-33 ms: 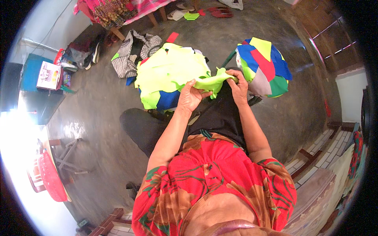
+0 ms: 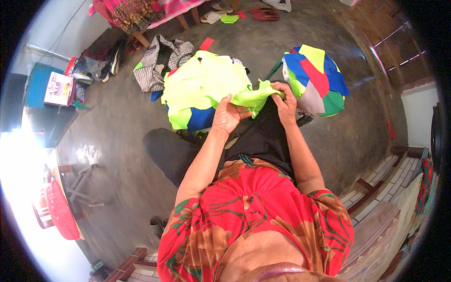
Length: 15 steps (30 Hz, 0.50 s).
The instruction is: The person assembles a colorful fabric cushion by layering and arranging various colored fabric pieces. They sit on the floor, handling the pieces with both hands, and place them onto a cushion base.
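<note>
I see right hand (image 2: 285,104) pinching lime cloth (image 2: 253,97); left hand (image 2: 226,118) at other end, grip partly hidden, can't tell. Cloth spans between them above trousers (image 2: 263,138), presumably to spread it. Lime pile (image 2: 202,82) adjacent, probably for reach.

- Held cloth (image 2: 251,98): plain neon yellow-green.
- Cloth heap (image 2: 206,77): mostly glaring lime-yellow, with deep blue along the near edge and a touch of red at the upper left.
- Rounded bundle (image 2: 315,82): a patchwork of royal blue, red, bright yellow, lime, pale lilac-grey and green.
- Checked cloth (image 2: 151,70): small grey-and-white checks.
- Small scrap (image 2: 206,43): solid red.
- Top (image 2: 263,202): red ground, large brown flower shapes, dark green leaf outlines.
- Trousers (image 2: 258,141): black, unpatterned.
- Hanging cloth (image 2: 183,5): pink-and-white checks.
- Basin (image 2: 63,211): red.
- Floor (image 2: 127,150): mottled dark grey.
</note>
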Each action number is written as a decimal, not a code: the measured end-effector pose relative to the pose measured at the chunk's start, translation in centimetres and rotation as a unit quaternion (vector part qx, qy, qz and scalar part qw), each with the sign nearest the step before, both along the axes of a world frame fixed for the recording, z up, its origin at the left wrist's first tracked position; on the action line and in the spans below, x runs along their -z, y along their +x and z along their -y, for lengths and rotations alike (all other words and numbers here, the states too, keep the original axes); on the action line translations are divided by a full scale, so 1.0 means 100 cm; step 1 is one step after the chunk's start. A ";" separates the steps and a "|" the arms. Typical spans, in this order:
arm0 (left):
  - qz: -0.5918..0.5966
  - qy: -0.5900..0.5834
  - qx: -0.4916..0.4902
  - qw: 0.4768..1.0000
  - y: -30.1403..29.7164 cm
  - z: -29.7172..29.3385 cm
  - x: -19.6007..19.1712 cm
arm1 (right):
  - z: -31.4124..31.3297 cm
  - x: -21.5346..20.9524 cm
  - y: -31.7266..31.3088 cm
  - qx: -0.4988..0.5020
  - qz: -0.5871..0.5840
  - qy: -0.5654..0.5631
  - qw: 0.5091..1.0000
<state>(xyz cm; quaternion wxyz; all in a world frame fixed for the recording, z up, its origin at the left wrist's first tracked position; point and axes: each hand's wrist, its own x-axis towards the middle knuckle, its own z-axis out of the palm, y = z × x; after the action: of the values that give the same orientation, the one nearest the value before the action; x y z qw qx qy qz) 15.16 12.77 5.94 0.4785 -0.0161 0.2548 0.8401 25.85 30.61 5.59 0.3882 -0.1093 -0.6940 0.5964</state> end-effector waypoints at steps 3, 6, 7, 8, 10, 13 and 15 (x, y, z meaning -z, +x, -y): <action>0.016 -0.073 0.037 0.997 -0.007 0.007 0.027 | -0.002 -0.005 0.001 -0.031 -0.010 0.027 0.999; 0.002 -0.150 0.065 0.987 -0.015 0.010 0.044 | -0.002 -0.006 0.003 -0.058 -0.012 0.005 0.998; -0.008 -0.176 0.073 0.982 -0.018 0.009 0.048 | -0.003 -0.005 0.004 -0.069 -0.014 -0.005 0.997; 0.001 -0.190 0.091 0.977 -0.023 0.010 0.052 | -0.001 -0.008 0.005 -0.068 -0.011 -0.006 0.998; -0.004 -0.237 0.098 0.966 -0.028 0.006 0.059 | -0.001 -0.011 0.006 -0.076 -0.014 -0.011 0.997; -0.065 -0.254 0.072 0.962 -0.028 -0.004 0.047 | -0.002 -0.011 0.007 -0.070 -0.009 -0.021 0.997; -0.123 -0.252 0.027 0.959 -0.031 -0.007 0.044 | 0.000 -0.013 0.007 -0.061 -0.007 -0.020 0.998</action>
<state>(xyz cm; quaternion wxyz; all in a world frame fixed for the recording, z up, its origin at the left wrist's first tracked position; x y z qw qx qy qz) 12.05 13.48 1.58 0.4463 -0.0255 0.5156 0.7309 26.54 30.61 6.94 0.3536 -0.0705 -0.6849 0.6331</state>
